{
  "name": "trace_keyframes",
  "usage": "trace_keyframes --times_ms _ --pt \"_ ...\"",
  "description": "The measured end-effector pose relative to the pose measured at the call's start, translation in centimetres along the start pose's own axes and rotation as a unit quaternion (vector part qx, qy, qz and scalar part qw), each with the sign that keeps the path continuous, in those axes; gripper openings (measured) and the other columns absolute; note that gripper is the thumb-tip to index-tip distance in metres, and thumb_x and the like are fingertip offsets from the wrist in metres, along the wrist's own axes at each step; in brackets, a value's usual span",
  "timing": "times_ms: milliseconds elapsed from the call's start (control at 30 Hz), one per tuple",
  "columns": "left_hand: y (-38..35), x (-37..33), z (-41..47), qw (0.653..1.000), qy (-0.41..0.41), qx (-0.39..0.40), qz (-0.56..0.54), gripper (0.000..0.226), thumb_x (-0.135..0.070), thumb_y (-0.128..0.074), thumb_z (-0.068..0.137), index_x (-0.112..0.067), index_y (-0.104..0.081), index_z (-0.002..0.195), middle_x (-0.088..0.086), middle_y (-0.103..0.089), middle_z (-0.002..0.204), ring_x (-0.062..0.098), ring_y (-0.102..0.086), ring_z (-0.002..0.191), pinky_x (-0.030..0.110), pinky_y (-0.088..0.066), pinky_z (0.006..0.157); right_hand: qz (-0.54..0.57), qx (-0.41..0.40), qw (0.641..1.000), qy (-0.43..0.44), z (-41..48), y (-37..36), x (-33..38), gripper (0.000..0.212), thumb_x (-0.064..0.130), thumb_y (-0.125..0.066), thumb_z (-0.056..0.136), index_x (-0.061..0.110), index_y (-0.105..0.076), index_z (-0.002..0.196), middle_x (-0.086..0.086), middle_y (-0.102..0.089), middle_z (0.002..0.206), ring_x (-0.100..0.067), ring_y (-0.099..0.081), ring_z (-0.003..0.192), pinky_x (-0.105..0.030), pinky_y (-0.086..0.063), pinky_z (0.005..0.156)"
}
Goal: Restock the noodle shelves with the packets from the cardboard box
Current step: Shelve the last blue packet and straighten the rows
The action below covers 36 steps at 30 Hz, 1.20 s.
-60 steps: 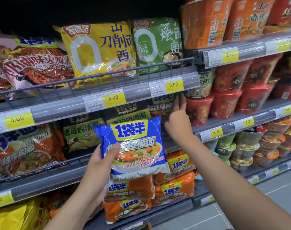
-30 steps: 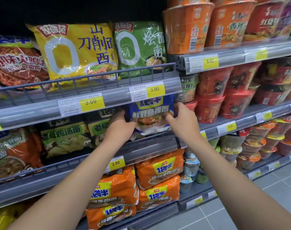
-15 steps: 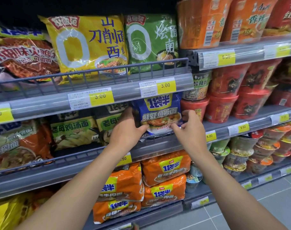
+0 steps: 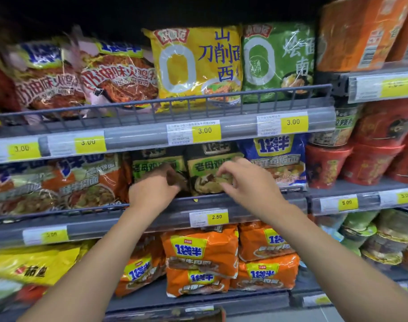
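A blue noodle packet [image 4: 277,159] stands upright at the right end of the middle wire shelf [image 4: 221,201], with neither hand on it. Left of it stand two green-and-black noodle packets. My left hand [image 4: 151,191] curls its fingers on the lower part of the left green packet [image 4: 154,166]. My right hand [image 4: 242,180] pinches the front of the right green packet [image 4: 210,166] with thumb and fingertips. Both hands are blurred. A brown edge [image 4: 198,313], perhaps the cardboard box, shows at the bottom.
Yellow [image 4: 193,63] and green [image 4: 277,61] packets fill the top shelf behind a wire rail. Orange packets [image 4: 200,252] are stacked on the lower shelf. Red and orange cup noodles [image 4: 370,163] crowd the shelves to the right. Yellow price tags line the shelf fronts.
Both hands have let go of the blue packet, which stays on the middle shelf, and have moved left onto the two green-and-black packets. The view has shifted left.
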<state>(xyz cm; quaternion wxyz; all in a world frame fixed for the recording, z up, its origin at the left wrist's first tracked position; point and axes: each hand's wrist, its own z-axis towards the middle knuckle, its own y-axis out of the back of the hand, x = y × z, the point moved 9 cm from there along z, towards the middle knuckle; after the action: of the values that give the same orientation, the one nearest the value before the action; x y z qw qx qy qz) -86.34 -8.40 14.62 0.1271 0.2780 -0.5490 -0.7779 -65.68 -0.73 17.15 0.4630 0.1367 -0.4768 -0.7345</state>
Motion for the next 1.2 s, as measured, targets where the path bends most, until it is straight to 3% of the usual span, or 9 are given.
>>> trace_keyframes --times_ms 100,267,367,500,667,767,900,1033,1200 --pt "-0.7 0.6 0.9 0.997 -0.008 0.052 0.056 0.041 -0.058 -0.054 0.085 -0.034 -0.053 0.118 0.003 -0.062 0.128 0.029 -0.061 0.114 0.038 -0.052 0.089 -0.102 0.077 0.992 0.019 3.7 -2.7 3.0 0.079 0.031 -0.068 0.084 0.035 -0.028 0.151 -0.007 -0.040 0.150 -0.034 -0.067 0.102 -0.044 -0.058 0.076" --pt "-0.4 1.5 2.1 0.992 -0.024 0.047 0.111 0.035 -0.048 -0.049 0.089 -0.028 -0.063 0.115 0.008 -0.066 0.122 0.031 -0.064 0.109 0.038 -0.053 0.090 -0.246 0.145 0.958 -0.008 7.6 -4.9 3.7 0.104 0.038 -0.073 0.083 0.038 0.001 0.156 -0.010 -0.056 0.139 -0.035 -0.066 0.107 -0.043 -0.053 0.075" --pt "-0.2 2.1 2.3 0.991 -0.031 0.044 0.126 0.031 -0.046 -0.054 0.088 -0.027 -0.063 0.110 0.008 -0.068 0.115 0.031 -0.066 0.102 0.037 -0.055 0.084 -0.262 0.131 0.956 -0.020 8.1 -5.4 4.1 0.099 0.035 -0.075 0.081 0.037 -0.007 0.154 -0.006 -0.061 0.132 -0.033 -0.068 0.103 -0.037 -0.045 0.066" --pt "1.6 1.4 1.8 0.992 -0.088 -0.010 0.094 0.051 -0.054 -0.066 0.080 -0.026 -0.048 0.120 0.007 -0.061 0.121 0.032 -0.065 0.100 0.037 -0.056 0.077 -0.206 0.129 0.970 -0.019 7.2 -5.9 4.6 0.105 0.037 -0.076 0.081 0.031 -0.003 0.156 -0.012 -0.042 0.147 -0.038 -0.064 0.109 -0.041 -0.050 0.070" --pt "3.3 -2.0 0.5 0.982 -0.178 -0.068 -0.007 0.055 -0.045 -0.060 0.090 -0.030 -0.042 0.140 0.008 -0.054 0.137 0.029 -0.060 0.115 0.037 -0.054 0.089 -0.167 0.129 0.977 0.018 4.3 -2.4 3.8 0.095 0.042 -0.071 0.083 0.037 -0.011 0.156 -0.014 -0.034 0.154 -0.038 -0.065 0.107 -0.046 -0.059 0.079" --pt "2.6 -6.5 0.3 0.976 -0.208 -0.013 -0.059 0.061 -0.050 -0.053 0.094 -0.030 -0.034 0.148 0.005 -0.050 0.146 0.027 -0.053 0.127 0.035 -0.047 0.098 -0.246 0.115 0.962 -0.013 2.5 1.6 0.3 0.086 0.044 -0.070 0.084 0.036 -0.020 0.154 -0.015 -0.051 0.135 -0.038 -0.068 0.097 -0.043 -0.057 0.070" --pt "0.4 -12.7 0.8 0.965 -0.251 0.060 0.034 0.063 -0.048 -0.051 0.096 -0.025 -0.030 0.150 0.010 -0.054 0.143 0.031 -0.058 0.121 0.036 -0.048 0.093 -0.367 0.197 0.905 -0.088 1.1 5.3 -6.2 0.079 0.064 -0.066 0.079 0.023 -0.045 0.142 -0.005 -0.067 0.098 -0.029 -0.065 0.089 -0.033 -0.049 0.067" --pt "-0.9 -13.8 2.2 0.964 -0.192 0.098 0.155 0.079 -0.041 -0.066 0.087 -0.028 -0.024 0.153 0.010 -0.040 0.154 0.033 -0.048 0.134 0.042 -0.044 0.103 -0.365 0.301 0.872 -0.126 1.4 3.5 -10.4 0.086 0.084 -0.060 0.066 0.022 -0.061 0.126 0.000 -0.070 0.118 -0.024 -0.064 0.102 -0.034 -0.050 0.082" --pt "-1.3 -12.0 3.2 0.951 -0.180 0.073 0.242 0.103 -0.048 -0.072 0.079 -0.036 -0.004 0.155 0.007 -0.038 0.157 0.033 -0.049 0.133 0.042 -0.048 0.097 -0.352 0.238 0.903 -0.065 3.0 2.7 -9.9 0.121 0.084 -0.067 0.055 0.029 -0.022 0.153 -0.006 -0.045 0.155 -0.033 -0.051 0.134 -0.045 -0.049 0.103"
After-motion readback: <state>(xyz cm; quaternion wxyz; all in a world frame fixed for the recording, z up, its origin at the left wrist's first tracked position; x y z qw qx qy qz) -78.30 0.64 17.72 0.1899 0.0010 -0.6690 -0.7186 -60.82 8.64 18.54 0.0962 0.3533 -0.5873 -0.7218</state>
